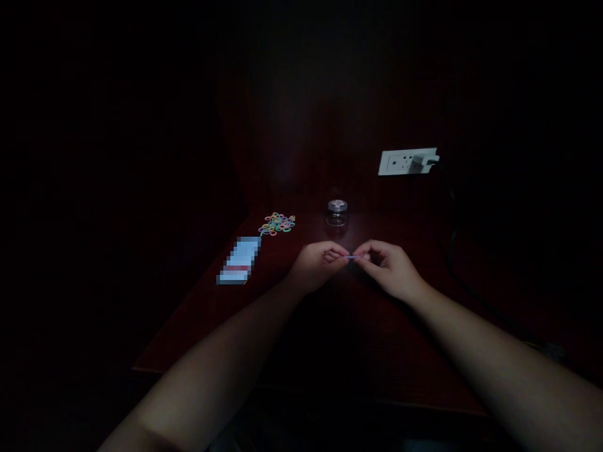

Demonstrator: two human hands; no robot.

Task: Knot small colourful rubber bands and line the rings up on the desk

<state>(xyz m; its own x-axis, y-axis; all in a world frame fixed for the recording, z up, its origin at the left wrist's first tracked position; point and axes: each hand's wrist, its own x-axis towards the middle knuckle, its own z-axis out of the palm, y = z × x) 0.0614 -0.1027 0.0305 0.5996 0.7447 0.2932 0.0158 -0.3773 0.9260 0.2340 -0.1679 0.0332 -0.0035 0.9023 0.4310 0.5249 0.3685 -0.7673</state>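
Note:
Between the fingertips of my two hands is a small purple hair tie (pixel 351 256), pinched from both sides just above the table. My left hand (pixel 316 263) grips its left end with thumb and fingers. Its right end is in the closed fingertips of my right hand (pixel 392 267). A heap of colourful hair ties (pixel 277 224) lies at the back left. Behind my hands stands a small clear jar (pixel 336 215) with a patterned lid; I cannot make out what is inside it.
The dark red table (pixel 211 326) has its left and front edges in view. A lit, blurred phone (pixel 239 260) lies at the left. On the back wall is a white socket (pixel 394 162) with a plug (pixel 426 162); its dark cable runs down the right side. Surroundings are very dark.

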